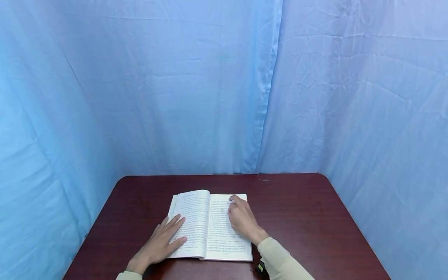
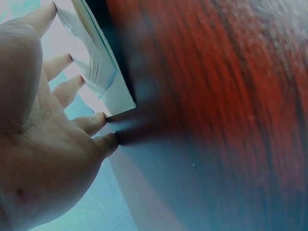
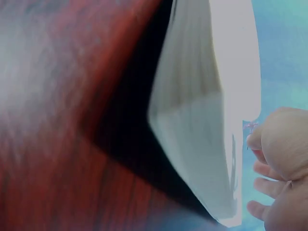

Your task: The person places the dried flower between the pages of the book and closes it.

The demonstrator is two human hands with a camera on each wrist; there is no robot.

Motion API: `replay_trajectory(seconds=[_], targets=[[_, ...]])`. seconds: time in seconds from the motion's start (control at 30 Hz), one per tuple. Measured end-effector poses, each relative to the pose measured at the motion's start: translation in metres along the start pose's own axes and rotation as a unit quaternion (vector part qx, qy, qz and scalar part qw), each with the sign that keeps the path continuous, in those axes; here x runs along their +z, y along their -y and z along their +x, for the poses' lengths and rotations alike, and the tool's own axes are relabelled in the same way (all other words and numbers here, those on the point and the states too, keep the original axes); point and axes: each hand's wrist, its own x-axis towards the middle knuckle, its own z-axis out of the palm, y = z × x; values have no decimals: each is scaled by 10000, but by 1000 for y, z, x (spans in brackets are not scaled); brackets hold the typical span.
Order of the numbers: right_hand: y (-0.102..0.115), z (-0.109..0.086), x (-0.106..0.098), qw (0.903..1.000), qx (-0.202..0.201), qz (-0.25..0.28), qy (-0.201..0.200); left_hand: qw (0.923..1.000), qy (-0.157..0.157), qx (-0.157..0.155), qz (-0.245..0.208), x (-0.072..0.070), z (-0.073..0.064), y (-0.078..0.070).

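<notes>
A thick book (image 1: 225,249) lies spread on the dark red table, its pages covered in print. My left hand (image 1: 159,241) rests on the lower left part of the left page, fingers spread; in the left wrist view its fingertips touch the book's edge (image 2: 120,103). Above the right page is my right hand (image 1: 241,217), with its fingers curled. At its thumb tip in the right wrist view shows a small thin pinkish thing (image 3: 251,125), seemingly pinched; its kind is too small to tell. The book's page block (image 3: 192,115) stands beside that hand.
The table (image 1: 297,217) is dark red wood with rounded far corners. Blue cloth curtains (image 1: 175,97) hang behind it and at both sides. A small black device (image 1: 260,268) shows at the right sleeve, near the table's front.
</notes>
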Motion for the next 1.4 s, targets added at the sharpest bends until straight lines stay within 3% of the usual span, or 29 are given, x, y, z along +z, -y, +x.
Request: replay_trajectory(seconds=[0.27, 0.73, 0.97, 1.2, 1.4], targets=[[8, -7, -1, 9961, 450, 759, 45, 10000, 57, 5, -53, 4, 0, 0], [-5, -21, -14, 9930, 137, 1172, 94, 9999, -70, 59, -47, 0, -4, 2], [-18, -35, -25, 9937, 38, 1096, 215, 9997, -176, 174, -64, -4, -7, 2], [-27, -49, -40, 9854, 617, 1386, 767, 9998, 22, 146, -109, -8, -10, 0], [-33, -60, -50, 9776, 927, 1638, 943, 9991, 140, 276, -275, -8, -13, 0]])
